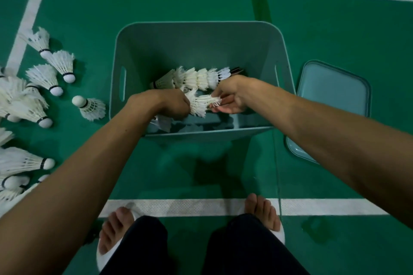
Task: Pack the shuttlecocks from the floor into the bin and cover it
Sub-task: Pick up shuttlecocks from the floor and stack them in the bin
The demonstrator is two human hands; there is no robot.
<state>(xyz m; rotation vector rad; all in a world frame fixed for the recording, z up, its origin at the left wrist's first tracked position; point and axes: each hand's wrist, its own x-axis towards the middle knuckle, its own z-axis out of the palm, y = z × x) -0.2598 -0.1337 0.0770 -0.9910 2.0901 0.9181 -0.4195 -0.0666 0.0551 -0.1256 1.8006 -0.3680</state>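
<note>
A pale teal bin stands open on the green court floor. Inside it lies a row of several stacked white shuttlecocks. Both my hands are down in the bin. My left hand grips the cork end of a short stack of shuttlecocks, and my right hand pinches the feathers at its other end. Another shuttlecock lies on the bin floor under my left wrist. Several loose shuttlecocks lie on the floor left of the bin. The teal lid lies flat to the right.
White court lines cross the floor in front of my feet and behind the bin. A dark green strip runs away behind the bin. My bare feet in white slippers stand near the front line.
</note>
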